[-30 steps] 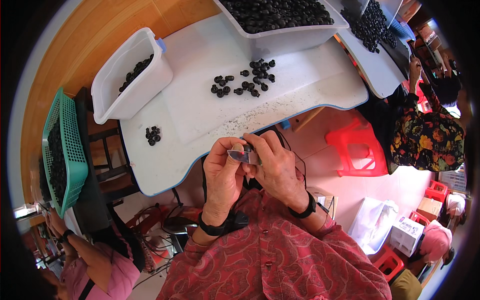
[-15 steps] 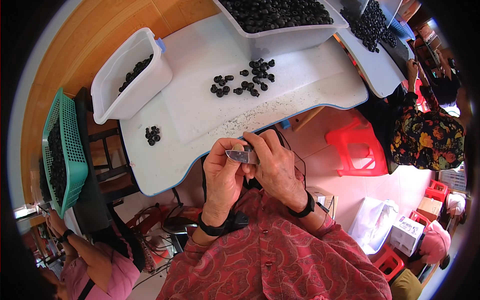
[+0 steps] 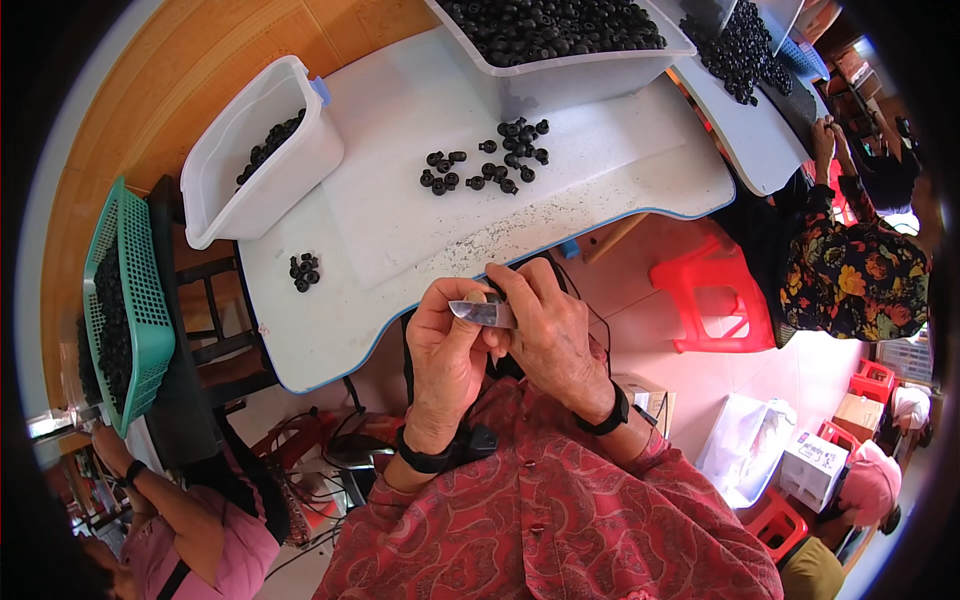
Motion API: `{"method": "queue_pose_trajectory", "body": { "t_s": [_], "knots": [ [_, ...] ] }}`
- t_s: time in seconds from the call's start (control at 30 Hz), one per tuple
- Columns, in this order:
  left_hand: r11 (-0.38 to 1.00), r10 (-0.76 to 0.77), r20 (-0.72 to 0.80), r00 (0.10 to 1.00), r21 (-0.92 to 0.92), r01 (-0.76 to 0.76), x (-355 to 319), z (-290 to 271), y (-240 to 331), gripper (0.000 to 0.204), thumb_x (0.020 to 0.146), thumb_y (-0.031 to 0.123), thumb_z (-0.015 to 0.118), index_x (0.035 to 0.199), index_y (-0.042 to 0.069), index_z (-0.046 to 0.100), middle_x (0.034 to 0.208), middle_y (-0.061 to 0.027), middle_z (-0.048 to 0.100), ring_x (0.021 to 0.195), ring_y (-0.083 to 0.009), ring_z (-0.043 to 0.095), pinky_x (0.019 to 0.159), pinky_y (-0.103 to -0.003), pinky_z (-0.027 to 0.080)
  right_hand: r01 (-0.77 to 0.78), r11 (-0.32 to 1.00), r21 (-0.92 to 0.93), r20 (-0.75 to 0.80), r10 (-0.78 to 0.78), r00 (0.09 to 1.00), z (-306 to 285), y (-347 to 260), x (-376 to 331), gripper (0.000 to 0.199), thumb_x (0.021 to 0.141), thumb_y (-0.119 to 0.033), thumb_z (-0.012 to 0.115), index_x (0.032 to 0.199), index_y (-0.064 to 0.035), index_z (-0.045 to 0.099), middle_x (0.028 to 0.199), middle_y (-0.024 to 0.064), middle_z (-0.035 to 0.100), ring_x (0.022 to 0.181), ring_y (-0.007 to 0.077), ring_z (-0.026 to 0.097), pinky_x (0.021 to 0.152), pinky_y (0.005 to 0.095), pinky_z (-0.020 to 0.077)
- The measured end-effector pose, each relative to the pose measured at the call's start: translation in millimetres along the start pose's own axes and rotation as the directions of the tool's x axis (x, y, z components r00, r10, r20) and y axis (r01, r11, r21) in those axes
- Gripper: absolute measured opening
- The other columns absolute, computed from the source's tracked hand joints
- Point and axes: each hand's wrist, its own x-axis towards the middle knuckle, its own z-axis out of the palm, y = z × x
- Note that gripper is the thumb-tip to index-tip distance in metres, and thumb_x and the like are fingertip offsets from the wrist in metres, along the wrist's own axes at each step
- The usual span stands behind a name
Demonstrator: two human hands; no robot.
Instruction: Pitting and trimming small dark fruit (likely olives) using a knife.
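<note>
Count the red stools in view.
4: one big red stool right of the table, two small ones at the right edge and lower right, and one beside a box. Others may be hidden.

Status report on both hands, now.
Left hand and right hand together, both in a grip on a small metal blade above the white table edge. Loose black pieces beyond, untouched. Nothing between.
</note>
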Motion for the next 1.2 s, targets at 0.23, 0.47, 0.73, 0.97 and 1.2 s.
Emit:
{"method": "queue_pose_trajectory", "body": {
  "t_s": [0.23,0.47,0.73,0.97,1.2],
  "knots": [
    [0.998,0.061,0.013,0.998,-0.015,-0.061,0,-3,-1,0.011,0.095,0.012,0.055,0.097,0.001,0.053,0.082,-0.0077,0.057,0.062,-0.0122,0.052,0.053,-0.028,0.045,-0.013,1.0,-0.027,0.045,0.014,0.999,1,1,1,0.04,0.075,-0.007,0.064,0.113,-0.0026,0.055,0.09,0.0125,0.051,0.067,0.031,0.063,0.053,0.0384,0.051],
    [0.997,0.071,0.095,0.993,-0.024,-0.069,0,0,3,0.012,0.095,0.01,0.054,0.095,-0.001,0.053,0.086,-0.0117,0.058,0.06,-0.0105,0.049,0.052,-0.027,0.044,-0.177,0.977,0.116,-0.074,0.186,0.98,9,29,-1,0.018,0.085,-0.004,0.059,0.102,-0.0015,0.058,0.085,0.012,0.057,0.068,0.0288,0.059,0.058,0.036,0.0482],
    [1.0,-0.001,-0.012,1.0,-0.008,0.001,4,-10,-3,0.011,0.095,0.012,0.055,0.096,0.001,0.055,0.078,-0.006,0.058,0.059,-0.0107,0.054,0.053,-0.025,0.045,-0.478,0.305,0.823,0.375,0.341,0.862,-21,-11,12,0.013,0.089,-0.013,0.065,0.092,0.0,0.063,0.079,0.0006,0.061,0.073,0.0064,0.054,0.066,0.0208,0.0417],
    [1.0,-0.003,-0.008,1.0,0.02,0.004,3,-11,0,0.011,0.095,0.012,0.056,0.096,0.001,0.055,0.077,-0.0049,0.058,0.059,-0.0105,0.054,0.052,-0.024,0.045,-0.55,0.355,0.756,0.426,0.37,0.826,-25,-9,18,0.012,0.088,-0.012,0.065,0.084,-0.0015,0.063,0.072,-0.0021,0.057,0.068,0.0038,0.05,0.058,0.0176,0.0369],
    [0.998,-0.037,0.013,0.999,-0.047,0.037,6,-9,2,0.012,0.094,0.014,0.057,0.095,0.001,0.056,0.077,-0.0053,0.058,0.06,-0.0099,0.052,0.053,-0.026,0.045,-0.262,0.756,0.599,0.133,0.228,0.964,3,6,4,0.008,0.089,-0.004,0.057,0.096,-0.0005,0.057,0.079,0.0099,0.062,0.06,0.0202,0.061,0.052,0.0292,0.0484]
  ]
}}
